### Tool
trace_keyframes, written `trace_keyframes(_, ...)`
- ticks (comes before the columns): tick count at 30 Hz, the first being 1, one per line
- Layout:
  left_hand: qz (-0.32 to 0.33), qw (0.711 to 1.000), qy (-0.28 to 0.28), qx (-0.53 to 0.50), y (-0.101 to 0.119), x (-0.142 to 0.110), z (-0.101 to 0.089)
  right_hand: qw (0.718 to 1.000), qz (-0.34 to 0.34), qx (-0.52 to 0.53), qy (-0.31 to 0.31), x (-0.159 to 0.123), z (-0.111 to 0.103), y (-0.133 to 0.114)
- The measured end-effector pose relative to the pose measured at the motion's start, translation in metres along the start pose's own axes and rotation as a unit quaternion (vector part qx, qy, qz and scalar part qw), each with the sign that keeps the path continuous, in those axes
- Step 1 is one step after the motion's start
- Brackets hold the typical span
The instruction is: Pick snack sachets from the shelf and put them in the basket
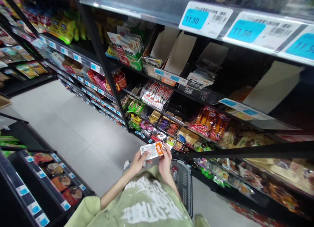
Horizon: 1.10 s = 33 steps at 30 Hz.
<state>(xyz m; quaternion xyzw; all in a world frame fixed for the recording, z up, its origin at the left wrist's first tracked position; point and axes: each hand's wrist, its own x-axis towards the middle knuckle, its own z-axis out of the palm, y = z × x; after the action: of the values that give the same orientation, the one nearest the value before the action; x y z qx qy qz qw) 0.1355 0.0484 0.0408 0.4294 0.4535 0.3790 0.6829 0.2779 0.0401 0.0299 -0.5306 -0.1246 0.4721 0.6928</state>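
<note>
Both my hands hold one small snack packet [152,151], mostly white and silver with an orange end. My left hand [139,162] grips its left end, thumb lying on top. My right hand [165,158] is closed around the orange end. The packet is face up in front of my green shirt, above the floor. Just beyond my right forearm is a dark grey shopping basket [184,184], partly hidden by my arm and shirt. A small red-and-white item [174,170] shows inside it.
Shelving with snack bags and boxes runs along the right, its lower shelf holding small packets [171,125]. Price labels [195,21] line a near shelf edge at the top. A low display rack [54,178] stands at left. Grey tiled floor [80,138] lies between.
</note>
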Motion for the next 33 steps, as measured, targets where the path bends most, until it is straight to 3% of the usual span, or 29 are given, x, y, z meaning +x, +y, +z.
trace_keyframes(6, 0.011, 0.999, 0.029, -0.021, -0.004, 0.0, -0.002, 1.0, 0.01, -0.004, 0.004, -0.004, 0.002, -0.003)
trace_keyframes(13, 0.029, 0.999, -0.002, 0.025, -0.011, 0.0, -0.009, 0.999, 0.015, 0.021, 0.031, -0.003, 0.002, 0.0)
trace_keyframes(18, 0.084, 0.995, -0.025, 0.055, -0.007, -0.001, -0.009, 0.998, 0.022, 0.028, 0.054, -0.003, 0.0, -0.001)
trace_keyframes(25, 0.171, 0.973, 0.014, 0.151, -0.005, -0.001, -0.009, 0.998, 0.022, 0.029, 0.053, -0.003, -0.001, -0.001)
trace_keyframes(33, 0.171, 0.973, 0.011, 0.154, -0.014, 0.001, -0.014, 0.998, 0.024, 0.028, 0.057, -0.004, 0.001, -0.002)
